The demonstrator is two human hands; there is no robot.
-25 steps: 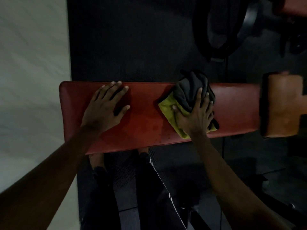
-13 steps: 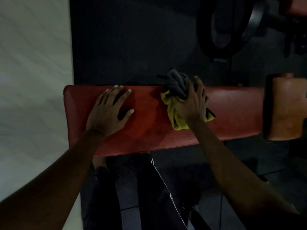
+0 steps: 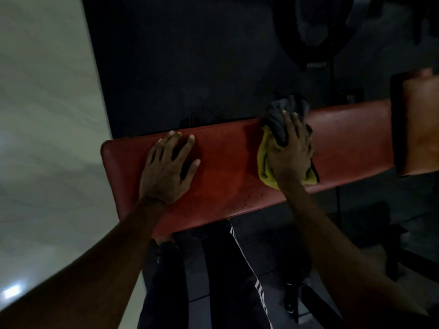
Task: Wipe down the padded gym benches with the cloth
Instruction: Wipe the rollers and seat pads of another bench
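Right-hand fingers (image 3: 291, 129) curled over bunched cloth (image 3: 267, 160), gripping it, pressing it down on red bench pad (image 3: 228, 176). Right hand (image 3: 288, 157) over pad's far-right part, near far edge. Cloth yellow-green on the underside, dark grey on top; grey part bulging past fingertips and over pad's far edge, yellow part sticking out left and below the palm. Left-hand fingers (image 3: 187, 143) spread flat, empty, fingertips close to pad's far edge. Left hand (image 3: 166, 172) palm-down on pad's left part, well apart from cloth. Small dark specks on pad near front edge between the two forearms. Second tan-red pad (image 3: 420, 124) just beside the bench's right end, cropped by frame. Dark trousers with white stripes (image 3: 237, 264) below the pad's near edge. Dark rubber floor (image 3: 190, 67) beyond bench, pale floor (image 3: 42, 115) on left. Dim, slightly blurred.
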